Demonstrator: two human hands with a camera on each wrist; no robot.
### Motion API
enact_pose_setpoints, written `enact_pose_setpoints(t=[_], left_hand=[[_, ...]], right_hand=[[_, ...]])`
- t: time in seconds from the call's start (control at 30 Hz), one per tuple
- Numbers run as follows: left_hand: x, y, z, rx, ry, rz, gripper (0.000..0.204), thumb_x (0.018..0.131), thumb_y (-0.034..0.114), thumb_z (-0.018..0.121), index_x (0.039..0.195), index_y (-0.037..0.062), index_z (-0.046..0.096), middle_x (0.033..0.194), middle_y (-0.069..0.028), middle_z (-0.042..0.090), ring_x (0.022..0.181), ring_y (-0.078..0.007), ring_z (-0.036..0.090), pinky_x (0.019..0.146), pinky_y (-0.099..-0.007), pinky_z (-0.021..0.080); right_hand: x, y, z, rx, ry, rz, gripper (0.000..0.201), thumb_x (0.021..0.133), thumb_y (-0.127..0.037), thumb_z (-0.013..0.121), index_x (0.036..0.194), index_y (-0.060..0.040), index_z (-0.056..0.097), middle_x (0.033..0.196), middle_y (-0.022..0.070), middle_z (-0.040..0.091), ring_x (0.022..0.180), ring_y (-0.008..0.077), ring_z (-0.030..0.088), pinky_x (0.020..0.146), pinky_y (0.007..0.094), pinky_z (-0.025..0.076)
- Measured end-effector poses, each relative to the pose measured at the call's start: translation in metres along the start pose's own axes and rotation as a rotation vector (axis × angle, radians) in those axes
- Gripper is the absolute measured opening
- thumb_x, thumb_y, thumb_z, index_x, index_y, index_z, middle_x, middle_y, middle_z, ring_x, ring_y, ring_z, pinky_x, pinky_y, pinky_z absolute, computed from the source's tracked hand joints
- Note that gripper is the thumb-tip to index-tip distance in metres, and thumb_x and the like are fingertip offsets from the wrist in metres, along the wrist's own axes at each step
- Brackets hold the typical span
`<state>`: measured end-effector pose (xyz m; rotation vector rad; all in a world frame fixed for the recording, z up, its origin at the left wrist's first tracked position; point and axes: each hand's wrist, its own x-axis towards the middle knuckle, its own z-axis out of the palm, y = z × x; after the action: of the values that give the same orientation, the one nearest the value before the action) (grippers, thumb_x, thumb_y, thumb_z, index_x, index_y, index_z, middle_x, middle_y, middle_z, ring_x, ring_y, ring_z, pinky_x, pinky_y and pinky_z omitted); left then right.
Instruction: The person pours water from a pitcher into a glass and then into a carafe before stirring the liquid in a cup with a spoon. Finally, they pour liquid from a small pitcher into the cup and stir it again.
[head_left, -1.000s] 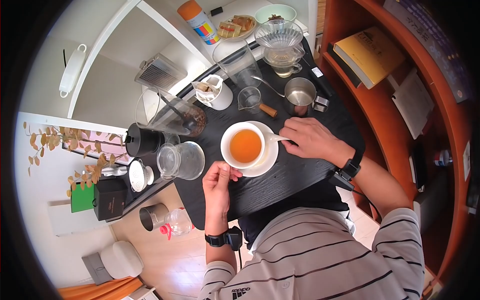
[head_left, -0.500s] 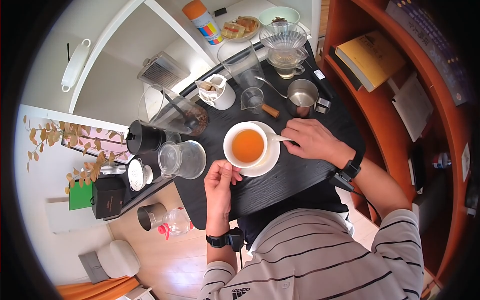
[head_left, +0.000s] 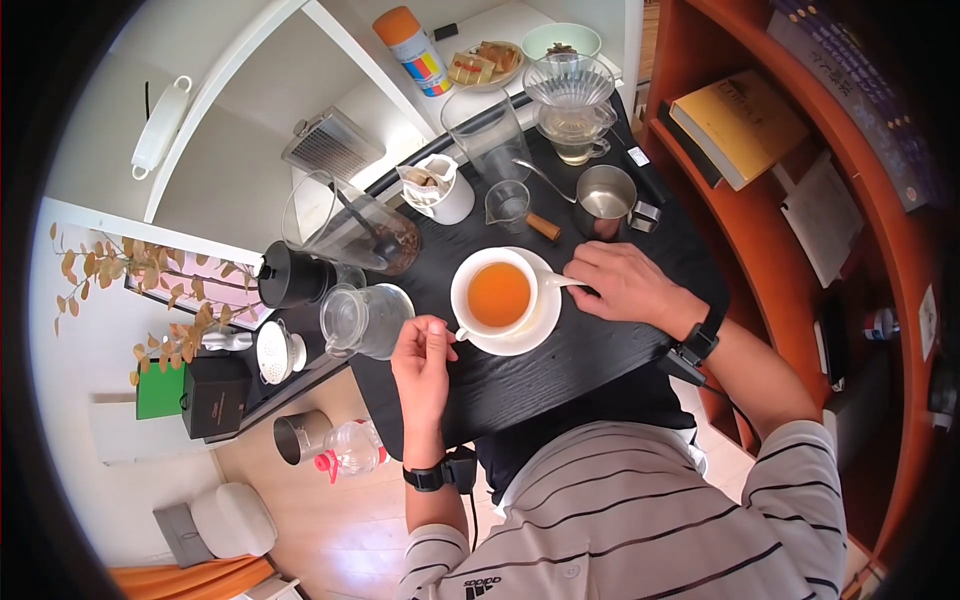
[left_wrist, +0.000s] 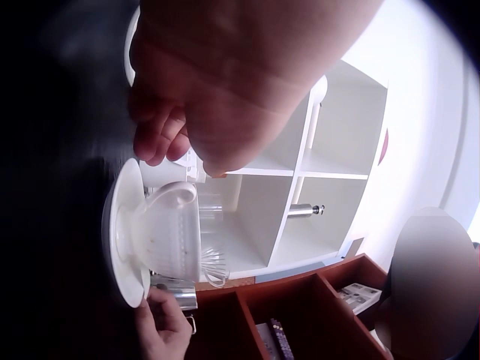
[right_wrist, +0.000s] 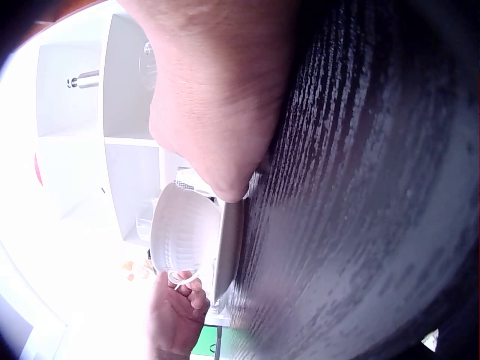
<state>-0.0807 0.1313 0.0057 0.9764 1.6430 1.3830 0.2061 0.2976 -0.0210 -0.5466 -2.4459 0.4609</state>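
Note:
A white cup (head_left: 498, 294) of orange-brown tea stands on a white saucer (head_left: 545, 325) on the black table. Its handle points toward the person's left hand (head_left: 422, 358), which stays just beside it with loosely curled fingers and nothing in them. In the left wrist view the cup handle (left_wrist: 178, 192) shows apart from those fingers. On the other side, the right hand (head_left: 625, 285) rests low over the table. Its fingertips pinch the slim handle of a white spoon (head_left: 556, 279) at the saucer's edge; the far part of this spoon is hidden behind the cup.
Behind the cup are a small glass pitcher (head_left: 508, 203) with a wooden handle, a steel pot (head_left: 606, 196) and a white mug (head_left: 445, 200). Left of the hands stand a glass server (head_left: 380, 320) and a tilted jar of beans (head_left: 400, 248). A wooden bookcase (head_left: 700, 215) borders the right side.
The left hand has drawn back to the left, away from the cup handle and saucer. The right hand keeps its place at the spoon. The head view has shifted slightly.

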Motion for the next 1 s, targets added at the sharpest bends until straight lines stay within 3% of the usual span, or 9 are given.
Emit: enact_pose_setpoints(t=[0.07, 0.37, 0.47, 0.77, 1.0], left_hand=[[0.004, 0.005, -0.002, 0.156, 0.047, 0.071, 0.026, 0.112, 0.028, 0.062, 0.104, 0.0032, 0.067, 0.086, -0.0022, 0.066, 0.073, -0.0075, 0.058, 0.066, -0.0234, 0.047], [0.016, -0.010, -0.004, 0.449, 0.023, 0.194, 0.025, 0.111, 0.024, 0.064, 0.102, 0.0007, 0.068, 0.081, 0.0022, 0.066, 0.069, -0.0045, 0.055, 0.062, -0.0219, 0.044], [0.018, -0.008, 0.002, 0.484, 0.034, 0.243, 0.018, 0.108, 0.015, 0.068, 0.101, -0.0014, 0.069, 0.076, -0.0037, 0.066, 0.066, -0.0088, 0.057, 0.062, -0.0279, 0.048], [0.028, -0.016, 0.008, 0.511, -0.015, 0.280, 0.010, 0.104, 0.008, 0.069, 0.108, -0.0003, 0.069, 0.079, -0.0101, 0.071, 0.066, -0.0155, 0.067, 0.064, -0.0311, 0.053], [0.034, -0.018, 0.011, 0.463, 0.029, 0.246, 0.017, 0.102, 0.008, 0.069, 0.117, 0.0014, 0.066, 0.074, -0.0099, 0.067, 0.061, -0.0190, 0.064, 0.060, -0.0332, 0.051]], right_hand=[[0.001, 0.000, 0.000, 0.014, 0.019, -0.011, 0.015, 0.085, -0.012, 0.077, 0.095, -0.0057, 0.066, 0.085, 0.0082, 0.057, 0.079, 0.0290, 0.064, 0.068, 0.0424, 0.053], [0.001, -0.002, -0.003, -0.023, -0.020, 0.007, 0.015, 0.087, -0.013, 0.076, 0.093, -0.0065, 0.065, 0.087, 0.0076, 0.058, 0.083, 0.0278, 0.067, 0.071, 0.0421, 0.057], [0.001, -0.003, -0.003, -0.013, -0.017, 0.003, 0.015, 0.086, -0.013, 0.076, 0.094, -0.0066, 0.065, 0.087, 0.0077, 0.058, 0.083, 0.0278, 0.066, 0.071, 0.0422, 0.056], [0.003, -0.004, -0.004, -0.015, -0.022, 0.006, 0.015, 0.085, -0.013, 0.076, 0.092, -0.0070, 0.065, 0.087, 0.0087, 0.057, 0.084, 0.0292, 0.065, 0.072, 0.0435, 0.056], [0.007, -0.009, -0.008, -0.024, -0.063, 0.029, 0.015, 0.086, -0.014, 0.076, 0.095, -0.0069, 0.066, 0.087, 0.0089, 0.058, 0.083, 0.0300, 0.066, 0.072, 0.0434, 0.056]])
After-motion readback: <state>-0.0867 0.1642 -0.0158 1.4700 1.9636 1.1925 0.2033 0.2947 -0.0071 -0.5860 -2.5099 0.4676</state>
